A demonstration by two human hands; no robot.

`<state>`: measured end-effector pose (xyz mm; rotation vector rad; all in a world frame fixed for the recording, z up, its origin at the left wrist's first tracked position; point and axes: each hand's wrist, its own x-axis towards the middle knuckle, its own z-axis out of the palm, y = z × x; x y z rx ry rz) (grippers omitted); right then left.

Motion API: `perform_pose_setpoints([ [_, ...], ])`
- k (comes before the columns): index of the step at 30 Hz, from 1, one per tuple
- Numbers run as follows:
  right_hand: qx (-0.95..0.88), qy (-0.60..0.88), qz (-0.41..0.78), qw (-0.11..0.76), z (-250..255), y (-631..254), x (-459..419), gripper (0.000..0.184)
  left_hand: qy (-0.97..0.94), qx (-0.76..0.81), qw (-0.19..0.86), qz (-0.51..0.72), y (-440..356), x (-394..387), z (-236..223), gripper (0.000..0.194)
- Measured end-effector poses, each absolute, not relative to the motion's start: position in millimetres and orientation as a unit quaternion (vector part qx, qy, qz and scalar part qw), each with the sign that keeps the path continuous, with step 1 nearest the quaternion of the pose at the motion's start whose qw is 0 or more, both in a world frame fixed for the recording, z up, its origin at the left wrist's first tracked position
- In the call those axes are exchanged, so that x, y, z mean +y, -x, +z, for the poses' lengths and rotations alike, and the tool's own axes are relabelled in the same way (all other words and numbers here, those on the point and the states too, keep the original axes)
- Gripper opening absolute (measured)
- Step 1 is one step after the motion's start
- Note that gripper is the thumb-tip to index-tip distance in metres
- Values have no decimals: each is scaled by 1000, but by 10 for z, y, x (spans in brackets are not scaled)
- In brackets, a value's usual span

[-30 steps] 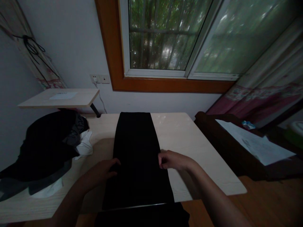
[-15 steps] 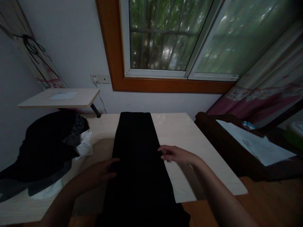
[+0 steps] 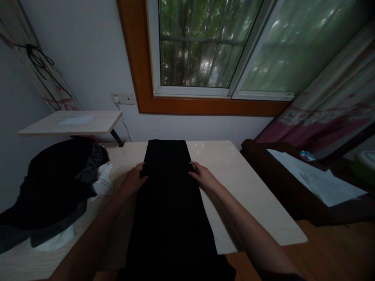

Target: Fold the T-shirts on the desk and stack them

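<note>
A black cloth garment (image 3: 168, 203) lies in a long, narrow strip down the table, its near end hanging over the front edge. It looks like folded trousers, but the dark cloth hides the details. At its left edge, toward the far end, my left hand (image 3: 134, 178) has fingers and thumb closed on the cloth. My right hand (image 3: 204, 176) grips the opposite edge at about the same height, thumb and fingers bent around the border. Both forearms reach forward on either side of the garment.
Dark and white clothes (image 3: 55, 183) are heaped on the left of the pale table (image 3: 243, 195). Behind them stands a small raised shelf (image 3: 102, 119) with a paper on it. A window is ahead. To the right, a paper sheet (image 3: 316, 179) lies on a dark brown surface.
Both hands have moved forward along the garment, toward its far end. From hovering loosely near its sides, they have come to grip its two edges. The garment lies about where it was.
</note>
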<state>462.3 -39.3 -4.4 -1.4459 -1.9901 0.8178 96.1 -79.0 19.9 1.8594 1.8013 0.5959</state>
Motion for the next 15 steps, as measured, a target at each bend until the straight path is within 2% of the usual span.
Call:
perform_pose_setpoints([
  [3, -742, 530, 317, 262, -66, -4616, -396, 44, -658, 670, 267, 216, -989, -746, 193, 67],
  [8, -756, 496, 360, 232, -44, -4673, -431, 15, -672, 659, 266, 207, -936, -814, 159, 65],
  [15, -739, 432, 512, 77, 196, -4843, -674, 7, -721, 568, 369, 148, -788, -1205, 254, 57],
])
